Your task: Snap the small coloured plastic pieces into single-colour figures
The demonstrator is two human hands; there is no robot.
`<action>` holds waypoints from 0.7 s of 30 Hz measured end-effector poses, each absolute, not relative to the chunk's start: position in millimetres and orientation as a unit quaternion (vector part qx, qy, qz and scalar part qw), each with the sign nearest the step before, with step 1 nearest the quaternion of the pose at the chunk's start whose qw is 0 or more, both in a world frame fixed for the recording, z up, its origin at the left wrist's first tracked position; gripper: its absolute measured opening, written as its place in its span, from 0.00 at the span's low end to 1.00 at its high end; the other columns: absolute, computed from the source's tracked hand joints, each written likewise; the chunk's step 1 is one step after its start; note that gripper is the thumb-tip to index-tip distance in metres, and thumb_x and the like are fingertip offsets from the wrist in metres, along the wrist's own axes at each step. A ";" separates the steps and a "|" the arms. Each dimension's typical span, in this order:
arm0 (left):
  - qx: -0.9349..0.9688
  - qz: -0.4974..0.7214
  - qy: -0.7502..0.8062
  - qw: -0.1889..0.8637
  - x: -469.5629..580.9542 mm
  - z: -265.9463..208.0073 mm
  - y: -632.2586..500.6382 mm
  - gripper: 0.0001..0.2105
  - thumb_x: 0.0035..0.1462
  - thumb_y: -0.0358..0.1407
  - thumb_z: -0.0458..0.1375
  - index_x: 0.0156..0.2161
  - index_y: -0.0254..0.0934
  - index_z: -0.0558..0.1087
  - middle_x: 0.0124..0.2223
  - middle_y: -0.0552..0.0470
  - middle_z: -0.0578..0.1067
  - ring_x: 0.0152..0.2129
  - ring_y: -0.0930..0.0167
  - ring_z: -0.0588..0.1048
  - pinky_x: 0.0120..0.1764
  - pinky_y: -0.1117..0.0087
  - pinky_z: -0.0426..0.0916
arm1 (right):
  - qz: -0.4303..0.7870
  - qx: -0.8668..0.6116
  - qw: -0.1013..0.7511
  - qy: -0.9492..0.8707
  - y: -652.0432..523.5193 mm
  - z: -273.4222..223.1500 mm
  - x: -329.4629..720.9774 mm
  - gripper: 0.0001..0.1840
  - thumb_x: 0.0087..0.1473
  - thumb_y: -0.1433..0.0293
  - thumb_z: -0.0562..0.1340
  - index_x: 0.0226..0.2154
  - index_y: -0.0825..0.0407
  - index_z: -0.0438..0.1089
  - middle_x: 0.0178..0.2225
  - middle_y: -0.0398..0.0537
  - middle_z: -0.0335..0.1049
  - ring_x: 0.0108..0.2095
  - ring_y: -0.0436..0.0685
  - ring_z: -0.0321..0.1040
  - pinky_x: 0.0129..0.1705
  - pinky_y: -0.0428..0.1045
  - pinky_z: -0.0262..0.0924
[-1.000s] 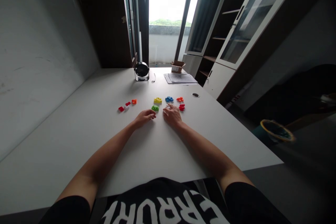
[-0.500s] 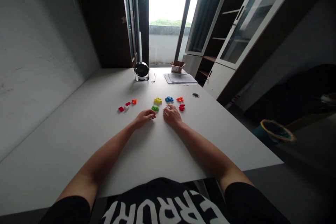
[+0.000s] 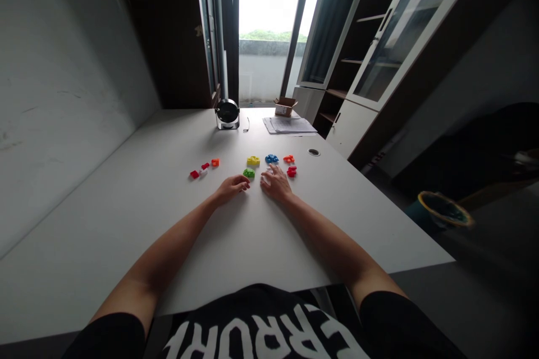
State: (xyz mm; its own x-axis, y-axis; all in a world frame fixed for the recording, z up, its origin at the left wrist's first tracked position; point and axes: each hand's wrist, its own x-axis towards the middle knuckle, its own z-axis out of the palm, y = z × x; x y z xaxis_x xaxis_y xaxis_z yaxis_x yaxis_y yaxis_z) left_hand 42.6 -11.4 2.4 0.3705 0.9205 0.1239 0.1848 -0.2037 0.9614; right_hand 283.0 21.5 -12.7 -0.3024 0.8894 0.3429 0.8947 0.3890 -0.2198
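Since the frame a second ago the right hand has drawn slightly back toward the near edge of the table, its fingers lifting off the surface a little; the left hand has not shifted. The green piece lies flat just beyond the left fingertips, near the middle of the table; it is too small to tell its long axis or which way it points. It is a bright green, blocky plastic shape. Whether the left fingers touch it cannot be told. The left hand is loosely curled, holding nothing visible. The right hand is relaxed and spread, empty, with a small white bit by its fingers, unclear. A yellow piece, blue piece and red piece lie beyond.
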 end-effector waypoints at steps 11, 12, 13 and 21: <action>0.686 0.384 0.410 0.462 42.4 -0.7 -10.3 0.12 0.58 0.40 0.58 0.43 0.36 0.77 0.39 0.47 0.81 0.35 0.68 0.78 0.40 0.67 0.72 | 0.027 -0.548 0.221 -0.806 30.4 -19.4 286.3 0.18 0.59 0.58 0.64 0.50 0.46 0.74 0.68 0.50 0.52 0.68 0.68 0.46 0.66 0.63 0.49; 0.686 0.384 0.409 0.463 42.8 -0.9 -10.6 0.12 0.58 0.40 0.58 0.43 0.36 0.76 0.39 0.47 0.81 0.35 0.68 0.78 0.40 0.67 0.72 | 0.026 -0.547 0.223 -0.807 30.7 -20.0 286.5 0.18 0.59 0.58 0.64 0.49 0.47 0.74 0.67 0.50 0.52 0.67 0.68 0.47 0.66 0.63 0.49; 0.685 0.386 0.410 0.463 43.2 -1.1 -10.7 0.12 0.58 0.39 0.57 0.43 0.36 0.76 0.39 0.47 0.81 0.34 0.68 0.78 0.39 0.68 0.72 | 0.026 -0.545 0.225 -0.807 31.0 -20.5 286.7 0.18 0.59 0.58 0.64 0.49 0.47 0.74 0.67 0.50 0.53 0.67 0.68 0.48 0.65 0.63 0.50; 0.653 0.491 0.531 0.228 21.5 1.4 -2.3 0.11 0.57 0.32 0.52 0.40 0.37 0.77 0.35 0.50 0.80 0.33 0.68 0.78 0.40 0.67 0.71 | 0.029 -0.527 0.242 -0.814 35.1 -25.9 289.1 0.16 0.58 0.61 0.65 0.47 0.48 0.74 0.66 0.53 0.55 0.66 0.67 0.51 0.64 0.62 0.53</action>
State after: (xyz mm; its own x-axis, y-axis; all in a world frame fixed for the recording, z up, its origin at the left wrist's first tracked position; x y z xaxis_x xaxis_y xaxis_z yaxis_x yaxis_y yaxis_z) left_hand 21.5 -2.3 1.4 -0.0448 0.9161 0.3984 0.4694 -0.3327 0.8179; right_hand 289.1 35.1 -25.9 -0.3270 0.8728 0.3624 0.8446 0.4419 -0.3023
